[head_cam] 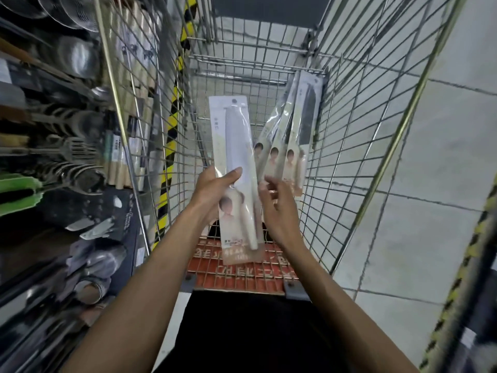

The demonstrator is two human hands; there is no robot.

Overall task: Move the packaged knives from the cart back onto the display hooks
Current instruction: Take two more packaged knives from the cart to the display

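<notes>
— Anything hidden or unclear?
— Smeared by blur at left, the display rack (53, 130), hooks impossible to pick out. Tucked behind the packaged knife (234, 146), the fingers of the left hand (212, 188); only the thumb visible, laid across the front.

— Grip?
— Clamped on the pack's middle with that left hand, pack upright above the cart (363, 117). Right hand (277, 208) loose, fingers apart, just beside the pack's right edge; contact impossible to judge.

— Other stock?
— Three more packaged knives (290, 146), leaning in the cart's far right corner.

— Surroundings?
— Pale tiled floor (443, 144) to the right, open. Rack close along the cart's left wall, a striped post (172, 117) between.
</notes>
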